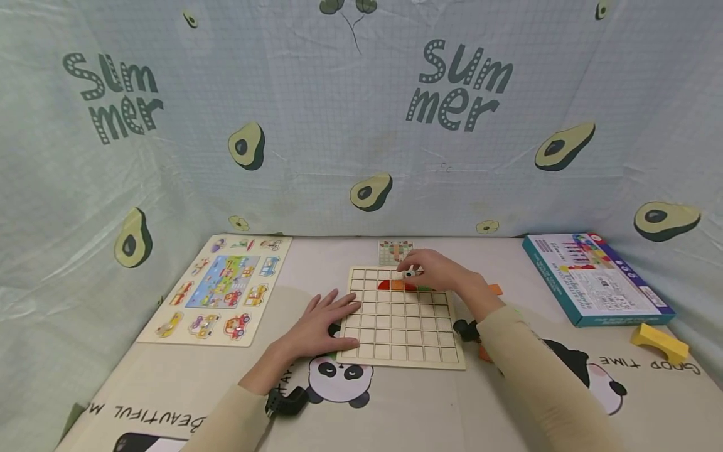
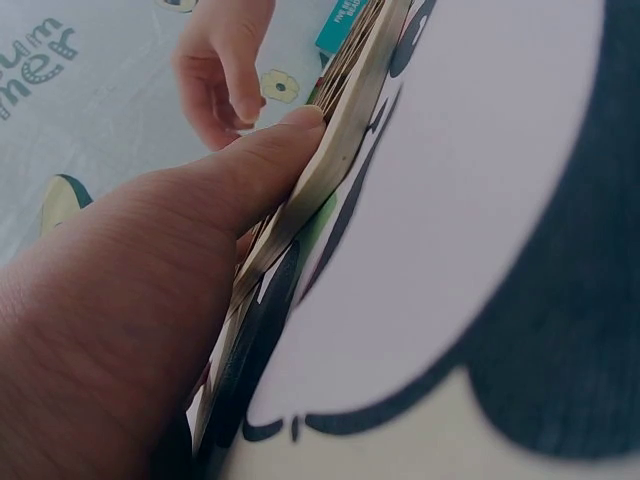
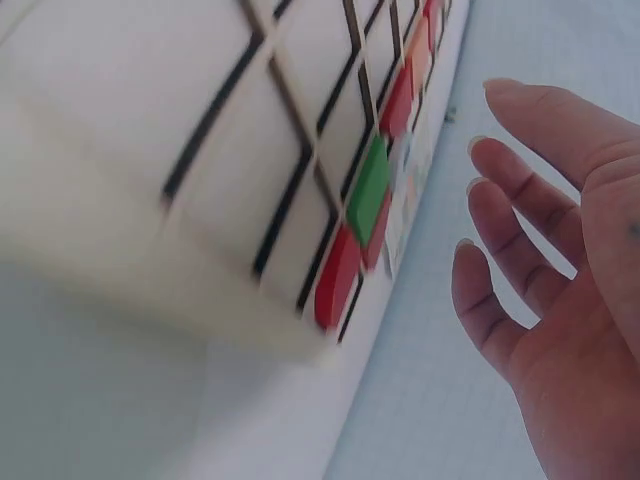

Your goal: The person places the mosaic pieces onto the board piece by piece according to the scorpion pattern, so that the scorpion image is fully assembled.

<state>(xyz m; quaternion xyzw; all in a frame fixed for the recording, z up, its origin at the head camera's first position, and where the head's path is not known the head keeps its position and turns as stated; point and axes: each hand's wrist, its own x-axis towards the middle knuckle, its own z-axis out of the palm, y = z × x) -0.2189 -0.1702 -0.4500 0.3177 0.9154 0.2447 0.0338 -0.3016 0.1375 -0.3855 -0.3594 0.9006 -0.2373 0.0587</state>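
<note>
A square wooden grid board (image 1: 398, 326) lies on the table. My left hand (image 1: 322, 325) rests at its left side with fingers spread, and in the left wrist view the thumb (image 2: 270, 150) presses on the board's edge. Over the board's far rows hovers my right hand (image 1: 437, 270), fingers loosely bent and apart, with nothing between them in the right wrist view. Below it sit a red piece (image 1: 384, 285), an orange piece (image 1: 398, 285) and a green piece (image 3: 369, 185) in the grid. A small white spot with a black dot (image 1: 410, 274) shows by the right fingertips.
Behind the board lies a small pattern card (image 1: 395, 252). A vehicle picture puzzle board (image 1: 223, 289) lies to the left. A teal-sided box (image 1: 595, 279) and a yellow arch block (image 1: 659, 343) are at the right. An orange piece (image 1: 496, 289) lies beside the right forearm.
</note>
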